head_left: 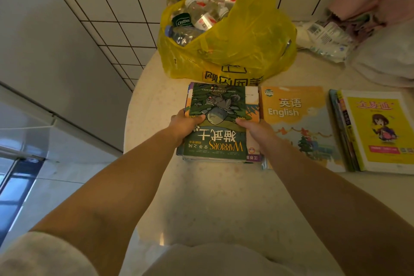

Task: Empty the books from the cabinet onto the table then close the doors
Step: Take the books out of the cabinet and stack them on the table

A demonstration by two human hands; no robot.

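A stack of books topped by a green "Warriors" book [220, 123] rests on the pale round table [201, 197]. My left hand [184, 124] grips the stack's left edge and my right hand [255, 131] grips its right edge. To the right lie an orange English textbook [298, 123] and a second pile topped by a yellow workbook [378, 130]. The cabinet is not in view.
A yellow plastic bag [242, 38] full of empty bottles stands just behind the stack. Crumpled plastic wrapping [324, 38] and a pale cloth [385, 56] sit at the back right. A tiled wall is behind; white furniture [44, 56] is at the left.
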